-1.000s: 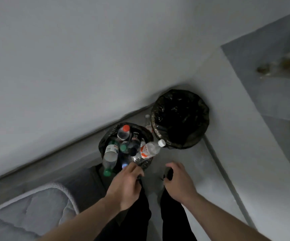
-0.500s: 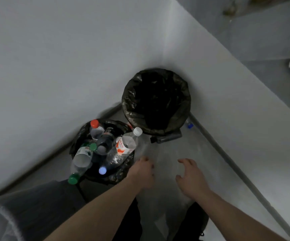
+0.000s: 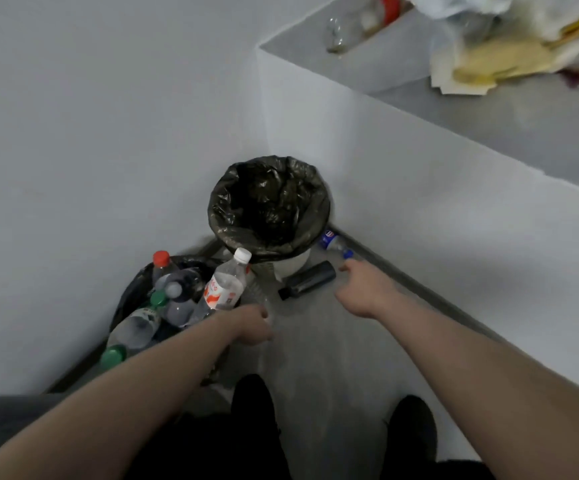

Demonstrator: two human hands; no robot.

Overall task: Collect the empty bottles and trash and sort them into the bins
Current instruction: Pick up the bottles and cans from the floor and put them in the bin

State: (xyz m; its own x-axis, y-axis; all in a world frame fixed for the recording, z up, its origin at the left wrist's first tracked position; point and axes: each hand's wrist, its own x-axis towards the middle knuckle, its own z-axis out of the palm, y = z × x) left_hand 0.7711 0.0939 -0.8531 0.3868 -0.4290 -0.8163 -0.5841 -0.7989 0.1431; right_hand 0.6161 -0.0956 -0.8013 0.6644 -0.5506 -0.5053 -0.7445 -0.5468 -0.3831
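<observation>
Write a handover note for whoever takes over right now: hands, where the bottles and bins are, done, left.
Left hand: low beside the bottle bin, fingers curled; whether it holds anything is unclear.
Right hand: holds nothing, reaching towards the floor bottles.
Bottle bin: heaped with plastic bottles; the white-capped bottle lies on top.
Black-lined bin in the corner: no contents visible.
On the floor by it: a black bottle and a blue-capped bottle against the wall.
On the ledge: a clear bottle and a pile of paper and plastic trash.
Done: many bottles binned.
Left: both floor bottles, then the ledge items.

Black bottle (image 3: 307, 280) flat beside lined bin (image 3: 269, 206)
</observation>
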